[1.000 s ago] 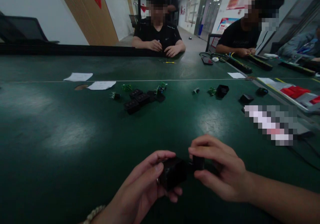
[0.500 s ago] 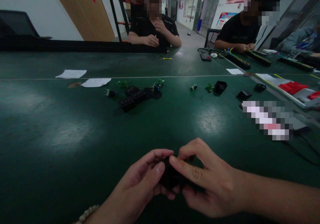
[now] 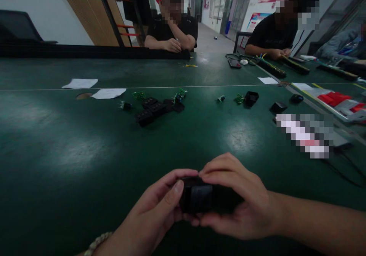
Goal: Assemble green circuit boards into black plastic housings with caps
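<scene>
A small black plastic housing (image 3: 200, 199), box-shaped, is held up between both hands above the green table (image 3: 120, 164). My left hand (image 3: 160, 202) grips its left end, thumb on the near face and fingers behind and beneath. My right hand (image 3: 243, 199) closes on its right side, fingertips along the top edge and thumb low at the bottom. The far side of the housing is hidden. Ahead lie several black box parts (image 3: 151, 111) in a group, with a green circuit board (image 3: 180, 95) on them and another green board (image 3: 139, 95) beside them.
Farther right are a small circuit board (image 3: 239, 98), an open black case (image 3: 251, 98) and a black piece (image 3: 278, 107). A blurred-out phone-like object (image 3: 304, 134) with a cable lies at right. Paper sheets (image 3: 108, 93) lie at left. Co-workers sit across the table (image 3: 171, 35) and at right (image 3: 271, 35).
The housing has turned so that a flat face shows. My right fingers have shifted from its front to its top and bottom edges. A person behind has moved left.
</scene>
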`<state>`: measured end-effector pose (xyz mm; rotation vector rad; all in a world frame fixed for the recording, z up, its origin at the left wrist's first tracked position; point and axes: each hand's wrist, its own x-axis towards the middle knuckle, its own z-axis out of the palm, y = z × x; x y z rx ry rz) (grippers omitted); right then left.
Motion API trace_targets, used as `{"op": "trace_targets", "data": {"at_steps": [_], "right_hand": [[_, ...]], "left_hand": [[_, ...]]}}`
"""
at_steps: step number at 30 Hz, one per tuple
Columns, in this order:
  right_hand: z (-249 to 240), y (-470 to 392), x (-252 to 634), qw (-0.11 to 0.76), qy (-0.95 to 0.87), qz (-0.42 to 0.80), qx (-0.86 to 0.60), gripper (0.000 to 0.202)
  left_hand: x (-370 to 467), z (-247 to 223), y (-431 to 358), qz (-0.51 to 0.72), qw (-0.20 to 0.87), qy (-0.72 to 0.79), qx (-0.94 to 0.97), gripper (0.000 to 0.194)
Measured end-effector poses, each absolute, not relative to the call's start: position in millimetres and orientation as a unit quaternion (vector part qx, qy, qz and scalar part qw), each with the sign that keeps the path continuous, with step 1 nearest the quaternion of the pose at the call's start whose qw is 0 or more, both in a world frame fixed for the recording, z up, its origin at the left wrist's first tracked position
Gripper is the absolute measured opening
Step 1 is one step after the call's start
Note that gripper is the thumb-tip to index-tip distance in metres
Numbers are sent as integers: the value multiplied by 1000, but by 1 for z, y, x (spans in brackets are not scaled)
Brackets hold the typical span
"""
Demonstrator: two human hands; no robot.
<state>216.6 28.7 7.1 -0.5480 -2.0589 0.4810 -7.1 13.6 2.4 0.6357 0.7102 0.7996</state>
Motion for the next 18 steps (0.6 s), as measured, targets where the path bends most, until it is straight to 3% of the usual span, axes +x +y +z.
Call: {"op": "trace_targets", "data": {"at_steps": [4,18], "right_hand": [[4,27,219,454,-837,200,-233,50],[7,27,213,465,-825,200,-250,42]], "left_hand": [[-8,6,13,374,810,356,278,28],[-7,-2,13,366,807,351,303,25]]}}
